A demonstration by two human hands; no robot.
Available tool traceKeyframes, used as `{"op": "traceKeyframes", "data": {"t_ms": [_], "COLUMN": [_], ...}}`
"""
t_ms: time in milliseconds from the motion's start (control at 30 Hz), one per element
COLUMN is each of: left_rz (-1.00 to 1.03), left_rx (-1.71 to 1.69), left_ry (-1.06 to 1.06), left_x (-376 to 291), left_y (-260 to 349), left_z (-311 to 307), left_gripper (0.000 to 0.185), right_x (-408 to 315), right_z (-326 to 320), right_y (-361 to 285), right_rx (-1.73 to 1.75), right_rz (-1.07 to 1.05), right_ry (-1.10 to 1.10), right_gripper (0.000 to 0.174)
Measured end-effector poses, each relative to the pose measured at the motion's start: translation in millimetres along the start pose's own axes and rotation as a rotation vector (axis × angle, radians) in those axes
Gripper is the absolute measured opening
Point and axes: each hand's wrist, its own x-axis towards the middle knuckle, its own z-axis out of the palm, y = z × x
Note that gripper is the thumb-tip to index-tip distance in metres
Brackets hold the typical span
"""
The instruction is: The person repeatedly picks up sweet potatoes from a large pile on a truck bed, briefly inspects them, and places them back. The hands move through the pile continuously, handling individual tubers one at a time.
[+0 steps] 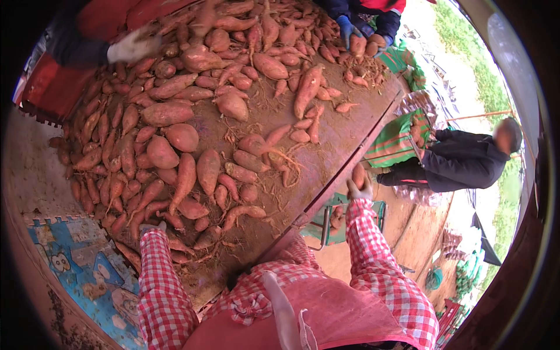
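My right hand (361,191), in a pale glove, grips a reddish sweet potato (358,175) beyond the table's edge. Below that hand is a green mesh bag (326,232) on a metal frame (325,229), with a few sweet potatoes (337,217) inside. My left hand (153,227), also gloved, reaches into the near left side of a large heap of sweet potatoes (164,153). Its fingers are mostly hidden, so a hold on anything there cannot be made out. Both my sleeves are red-and-white checked.
Soil and loose roots cover parts of the brown tabletop (306,164). At the far side, a co-worker's blue-gloved hands (348,33) hold sweet potatoes; another's white-gloved hand (133,46) is blurred. A person (463,157) stands right by a filled green striped bag (396,140).
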Motion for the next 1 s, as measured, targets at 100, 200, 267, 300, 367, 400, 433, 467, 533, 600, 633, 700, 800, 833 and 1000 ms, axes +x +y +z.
{"op": "traceKeyframes", "data": {"t_ms": [100, 200, 267, 300, 367, 400, 433, 467, 533, 600, 633, 700, 800, 833, 1000], "left_rz": [0.021, 0.030, 0.024, 0.017, 0.007, -0.003, -0.010, -0.016, -0.027, -0.036, -0.041, -0.055, -0.072, -0.087, -0.149], "left_rx": [0.007, 0.010, 0.008, 0.007, 0.005, -0.002, -0.005, -0.007, -0.010, -0.014, -0.014, -0.020, -0.021, -0.016, -0.098], "left_ry": [0.012, 0.018, 0.014, 0.016, 0.005, 0.002, -0.004, -0.009, -0.025, -0.043, -0.049, -0.064, -0.095, -0.127, -0.158], "left_x": [-0.7, -2.1, -2.3, -2.2, -2.0, -1.7, -0.6, 0.1, 3.4, 7.2, 9.7, 13.3, 13.4, 12.3, 3.9], "left_y": [0.8, 1.0, -0.8, -2.6, -6.4, -8.6, -10.0, -11.0, -12.7, -14.6, -15.9, -17.7, -18.6, -17.5, -16.8], "left_z": [1.0, 1.0, 0.2, -0.4, -1.0, -0.9, -0.8, 0.7, 3.3, 7.3, 8.6, 11.6, 11.7, 10.3, 3.5], "left_gripper": [0.091, 0.093, 0.095, 0.096, 0.098, 0.099, 0.099, 0.100, 0.102, 0.104, 0.104, 0.106, 0.109, 0.109, 0.118], "right_x": [-24.6, -32.2, -28.7, -31.4, -30.0, -35.1, -39.8, -38.1, -33.4, -21.1, -7.5, 9.6, 49.6, 63.9, 76.5], "right_z": [-56.8, -79.5, -75.1, -74.0, -41.1, -25.7, -0.2, 28.2, 76.3, 139.7, 175.1, 240.7, 339.5, 361.3, 410.5], "right_y": [70.1, 131.8, 151.4, 152.4, 131.3, 111.2, 85.4, 54.4, -9.3, -72.3, -104.0, -154.3, -228.8, -250.5, -320.7], "right_rx": [-0.162, -0.272, -0.367, -0.630, -0.414, -0.281, -0.123, -0.138, -0.035, 0.014, 0.040, -0.037, -0.371, -0.413, -0.826], "right_rz": [0.097, 0.257, 0.404, 0.181, -0.119, -0.225, -0.228, -0.378, -0.540, -0.690, -0.927, -1.040, -0.795, -0.917, -0.795], "right_ry": [0.149, 0.065, 0.021, 0.028, -0.043, -0.149, -0.217, -0.230, -0.404, -0.485, -0.457, -0.491, -0.630, -0.563, -0.592], "right_gripper": [0.077, 0.083, 0.087, 0.079, 0.071, 0.062, 0.059, 0.058, 0.057, 0.059, 0.061, 0.067, 0.070, 0.070, 0.089]}}
